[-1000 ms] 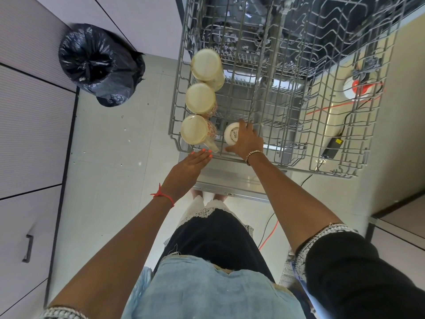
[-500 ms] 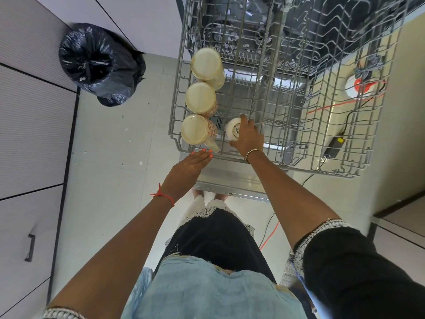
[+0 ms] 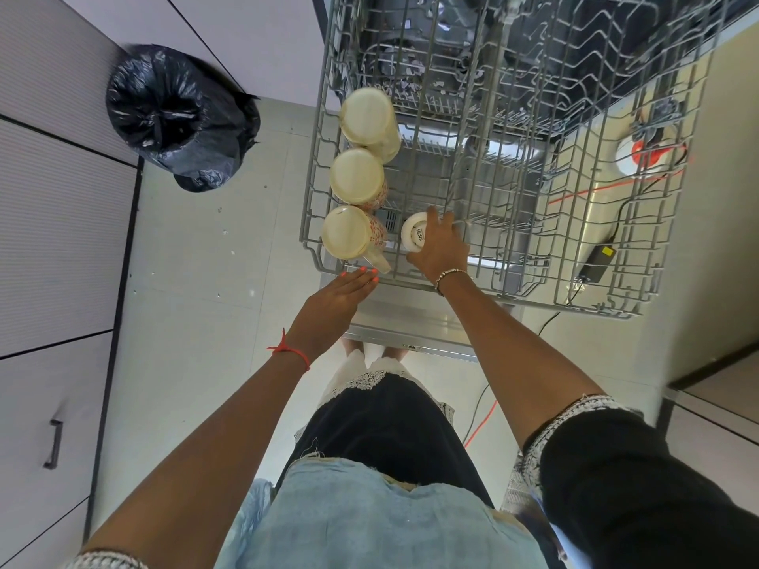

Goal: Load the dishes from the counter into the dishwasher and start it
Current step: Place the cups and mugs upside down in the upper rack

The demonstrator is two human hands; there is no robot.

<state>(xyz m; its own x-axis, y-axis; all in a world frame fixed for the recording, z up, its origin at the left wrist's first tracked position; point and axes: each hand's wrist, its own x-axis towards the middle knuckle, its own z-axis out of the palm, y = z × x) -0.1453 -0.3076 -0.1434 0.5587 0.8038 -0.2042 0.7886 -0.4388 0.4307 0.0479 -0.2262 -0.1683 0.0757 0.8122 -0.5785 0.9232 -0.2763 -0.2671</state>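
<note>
Seating is what matters in this step. The small white cup (image 3: 414, 236) wants to go mouth down between the wires at the front left corner of the upper rack (image 3: 318, 207). Its slot is just right of the nearest cream mug (image 3: 346, 234), and it should go in without knocking that mug's handle. I would lower it straight and let the rim settle on the rack floor. I would let go only once it stands without rocking. A slight lean, like that mug's, should help water run off. The cup's printed base faces up, so its orientation looks right.

The right hand (image 3: 441, 250) reaches in over the rack's front rail with the wrist bent downward. Its fingers and thumb are curled round the cup's side from the right. Whether the cup rests on the wires or hangs just above them I cannot tell, since the hand covers its lower part.

The left hand (image 3: 334, 308) lies at the rack's front rail, just in front of the nearest mug. Its fingers are straight and pressed together, holding nothing, with the fingertips at the rail beside the mug's handle. Both forearms extend from the body toward the rack's front left corner. Two more mugs (image 3: 356, 176) stand in a row behind the first along the rack's left wall.
</note>
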